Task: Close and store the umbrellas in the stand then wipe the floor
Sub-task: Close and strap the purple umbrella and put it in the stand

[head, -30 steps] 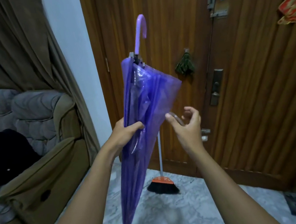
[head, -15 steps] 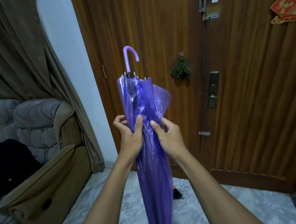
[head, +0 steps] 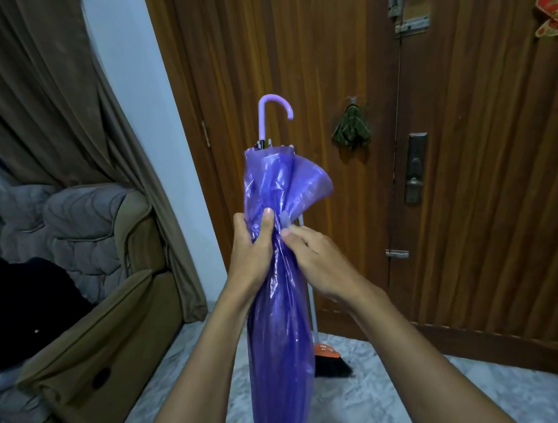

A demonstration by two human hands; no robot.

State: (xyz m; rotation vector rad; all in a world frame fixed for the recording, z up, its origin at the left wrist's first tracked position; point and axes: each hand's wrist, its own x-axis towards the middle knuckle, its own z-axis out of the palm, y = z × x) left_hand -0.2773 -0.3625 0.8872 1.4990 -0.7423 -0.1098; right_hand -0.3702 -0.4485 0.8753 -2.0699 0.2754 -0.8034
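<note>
**As the umbrella (head: 276,332) tightened, fastening neared**

Though the right hand (head: 320,262) hung apart a second earlier, its fingers (head: 295,234) pinched the strap (head: 285,218) against the umbrella, held upright before the door (head: 475,190); the left hand (head: 251,252) gripped the gathered canopy (head: 268,185).

Showing a wooden door (head: 322,51) carrying a metal handle plate (head: 416,167) and, higher up, a bolt (head: 407,8). Showing a green cloth bundle (head: 351,128) hanging from a hook left of the plate, and a red ornament (head: 557,6) hanging at the upper right. Showing a broom (head: 333,367) standing upright against the door, bristles down. Showing a brown curtain (head: 35,99) draping beside a brown armchair (head: 103,326) bearing a dark garment (head: 22,300).
</note>
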